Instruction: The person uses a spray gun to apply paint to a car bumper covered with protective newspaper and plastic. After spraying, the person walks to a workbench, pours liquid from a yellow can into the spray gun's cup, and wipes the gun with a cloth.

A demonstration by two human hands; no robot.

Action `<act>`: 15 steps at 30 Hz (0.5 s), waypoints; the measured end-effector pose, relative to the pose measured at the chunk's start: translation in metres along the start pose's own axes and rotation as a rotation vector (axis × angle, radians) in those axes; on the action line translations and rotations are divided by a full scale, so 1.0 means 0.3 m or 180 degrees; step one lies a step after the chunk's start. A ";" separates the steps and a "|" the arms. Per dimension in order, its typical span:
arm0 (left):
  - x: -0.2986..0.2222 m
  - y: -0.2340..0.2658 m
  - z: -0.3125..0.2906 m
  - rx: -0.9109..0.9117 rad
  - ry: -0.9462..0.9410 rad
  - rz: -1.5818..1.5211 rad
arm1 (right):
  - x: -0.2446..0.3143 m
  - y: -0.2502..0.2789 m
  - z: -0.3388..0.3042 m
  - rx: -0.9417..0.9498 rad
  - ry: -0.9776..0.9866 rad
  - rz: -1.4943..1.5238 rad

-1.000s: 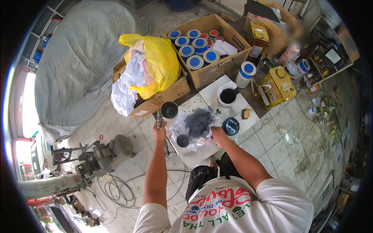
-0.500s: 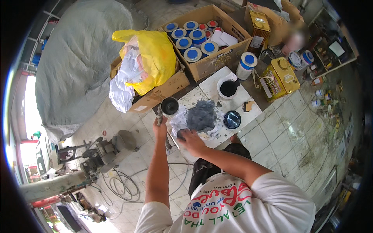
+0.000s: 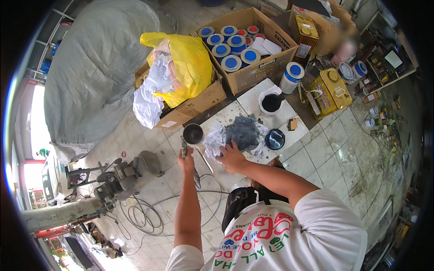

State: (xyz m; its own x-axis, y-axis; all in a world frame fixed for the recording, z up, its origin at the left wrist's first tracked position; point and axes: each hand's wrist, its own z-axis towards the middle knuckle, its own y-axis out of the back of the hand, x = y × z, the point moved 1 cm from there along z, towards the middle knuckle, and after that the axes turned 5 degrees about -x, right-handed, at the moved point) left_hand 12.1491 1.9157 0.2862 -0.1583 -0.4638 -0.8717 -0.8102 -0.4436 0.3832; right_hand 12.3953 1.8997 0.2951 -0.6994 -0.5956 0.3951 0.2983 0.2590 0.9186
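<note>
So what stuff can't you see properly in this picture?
- Head view: left hand grips a thin tool; its tip is too small to identify.
- Whatever lies under the grey sheet is covered.
- Small items on the far-right shelves are tiny and bent by the fisheye rim.

A paint or body workshop with a tiled floor [image 3: 343,149]. A cardboard box [image 3: 253,72] holds blue-lidded paint tins [image 3: 231,63], and yellow oil cans [image 3: 332,88] stand beside it. A grey tarpaulin [image 3: 95,77] covers something bulky; a floor machine [image 3: 131,174] trails cables [image 3: 149,217]. A cluttered shelf [image 3: 384,58] lines the wall.
</note>
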 end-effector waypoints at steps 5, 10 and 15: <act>0.010 -0.042 -0.031 0.0172 0.0037 -0.0207 | -0.125 0.088 -0.077 -0.1524 -0.0239 0.0654; -0.016 -0.156 -0.031 0.0323 -0.0532 0.0037 | -0.267 0.051 -0.220 -0.1380 -0.0760 0.0109; 0.045 -0.232 -0.082 0.0533 -0.0234 0.0103 | -0.352 0.133 -0.451 -0.3159 -0.2324 0.0728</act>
State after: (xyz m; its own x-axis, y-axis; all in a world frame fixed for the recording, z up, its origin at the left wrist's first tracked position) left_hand 12.2174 1.9215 0.2553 -0.2217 -0.4157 -0.8820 -0.8857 -0.2926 0.3605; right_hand 12.5689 1.8700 0.2905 -0.6686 0.0295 0.7430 0.5983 -0.5721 0.5611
